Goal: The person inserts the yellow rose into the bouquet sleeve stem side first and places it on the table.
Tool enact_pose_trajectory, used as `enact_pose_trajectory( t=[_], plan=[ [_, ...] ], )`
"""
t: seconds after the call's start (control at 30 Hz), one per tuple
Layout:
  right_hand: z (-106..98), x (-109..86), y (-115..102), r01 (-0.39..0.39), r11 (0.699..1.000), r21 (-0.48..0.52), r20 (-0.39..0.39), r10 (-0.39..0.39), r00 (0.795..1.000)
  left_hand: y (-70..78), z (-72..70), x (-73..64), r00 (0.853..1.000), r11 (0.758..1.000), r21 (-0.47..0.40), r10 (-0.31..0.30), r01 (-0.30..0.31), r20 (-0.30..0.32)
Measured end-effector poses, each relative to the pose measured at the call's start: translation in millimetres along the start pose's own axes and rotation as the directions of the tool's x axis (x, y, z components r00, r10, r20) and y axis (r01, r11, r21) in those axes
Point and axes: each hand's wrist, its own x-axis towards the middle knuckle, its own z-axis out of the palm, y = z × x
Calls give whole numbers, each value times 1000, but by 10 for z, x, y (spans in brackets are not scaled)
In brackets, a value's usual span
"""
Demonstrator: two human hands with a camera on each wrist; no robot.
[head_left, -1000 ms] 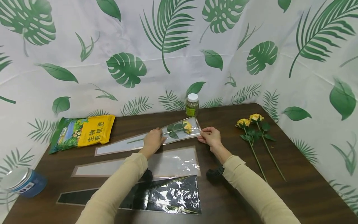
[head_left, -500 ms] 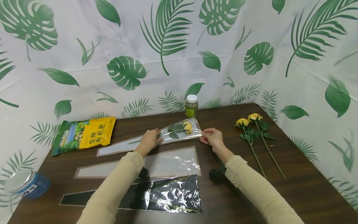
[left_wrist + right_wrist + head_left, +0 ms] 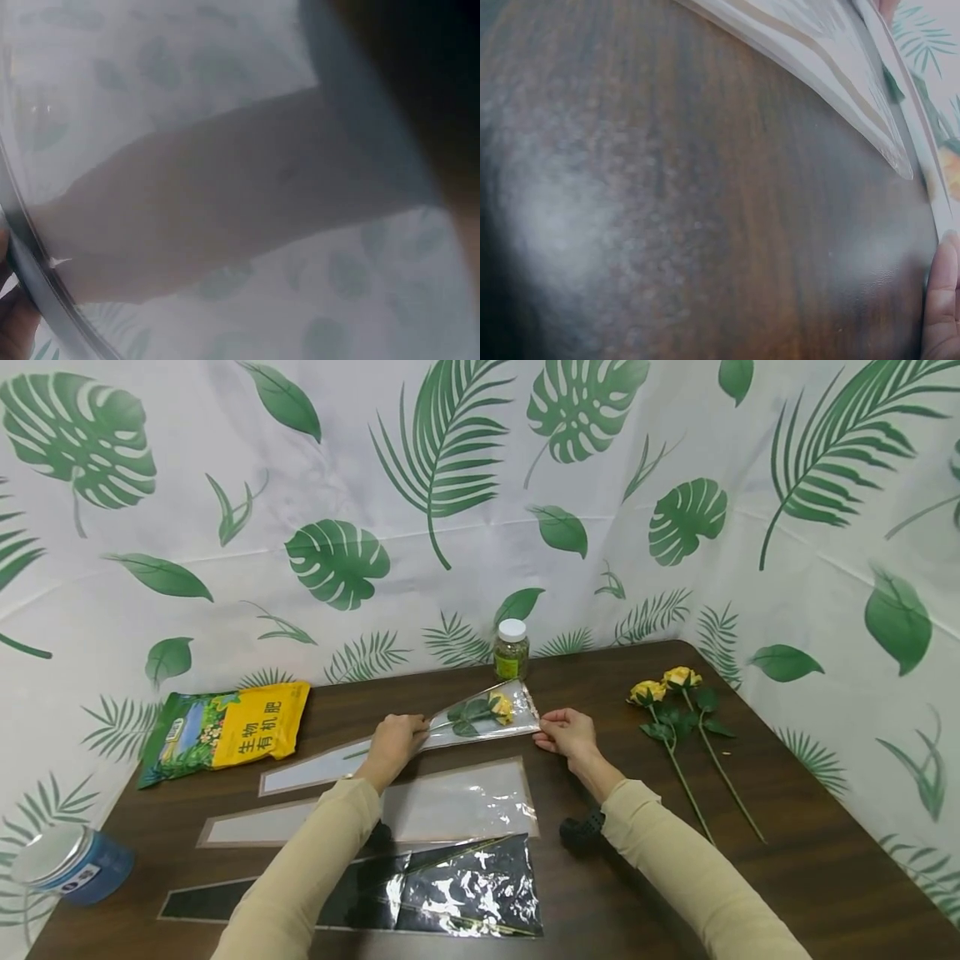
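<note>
A yellow rose [image 3: 501, 708] lies inside a clear, tapered flower sleeve [image 3: 519, 723], its stem pointing left. My left hand [image 3: 393, 747] grips the sleeve at mid-length, covering part of the stem. At the wide end, my right hand [image 3: 568, 732] pinches the near corner between thumb and fingers. The right wrist view has its fingertips [image 3: 941, 300] against the sleeve's pale edge [image 3: 919, 150]. Most of the left wrist view is blurred film, with dark fingers [image 3: 16, 322] at its left margin.
Nearer me lie a white-backed sleeve [image 3: 457, 802] and a black one [image 3: 472, 893]. Two yellow roses [image 3: 681, 678] rest at right. Behind stands a white-capped jar [image 3: 512, 647]. A yellow-green fertilizer bag [image 3: 225, 727] and a blue tin [image 3: 75, 864] are at left.
My left hand has slid a little left along the sleeve. The wide end now looks clearer, with less white behind the rose. My right hand keeps its hold on the corner.
</note>
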Motion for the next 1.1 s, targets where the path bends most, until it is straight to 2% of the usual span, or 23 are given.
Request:
enact_pose_trajectory(
  t=[0.13, 0.3, 0.63, 0.93, 1.1],
  plan=[
    [2, 2, -20, 2, 1000, -21, 6, -1, 1000, -17, 10, -9, 1000, 1000, -16, 1, -2, -23],
    [-3, 3, -40, -9, 999, -34, -2, 9, 1000, -25, 2, 7, 1000, 999, -32, -7, 6, -20],
    [26, 30, -25, 18, 1000, -14, -7, -19, 1000, -46, -17, 9, 1000, 1000, -26, 6, -7, -29],
    [11, 60, -49, -1, 997, -79, 67, 6, 998, -54, -44, -3, 998, 1000, -14, -24, 25, 54],
    [31, 72, -77, -7, 995, -103, 92, 16, 996, -33, -49, -23, 994, 999, -40, 2, 2, 110]
  ],
)
